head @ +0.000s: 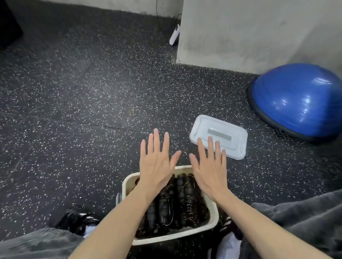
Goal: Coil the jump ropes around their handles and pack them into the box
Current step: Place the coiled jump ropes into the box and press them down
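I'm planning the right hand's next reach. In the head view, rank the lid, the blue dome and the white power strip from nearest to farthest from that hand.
1. Lid: partly under the right hand's fingertips.
2. Blue dome: farther right, by the wall.
3. Power strip: far ahead, at the wall's corner.

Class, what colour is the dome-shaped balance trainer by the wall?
Blue dome with a black rim, seen in the head view.

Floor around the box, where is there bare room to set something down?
The speckled floor is bare left of the box and ahead of the left hand. A narrower bare strip runs between the lid and the blue dome. It is crowded inside the box, packed with coiled jump ropes, and near the shoes beside it.
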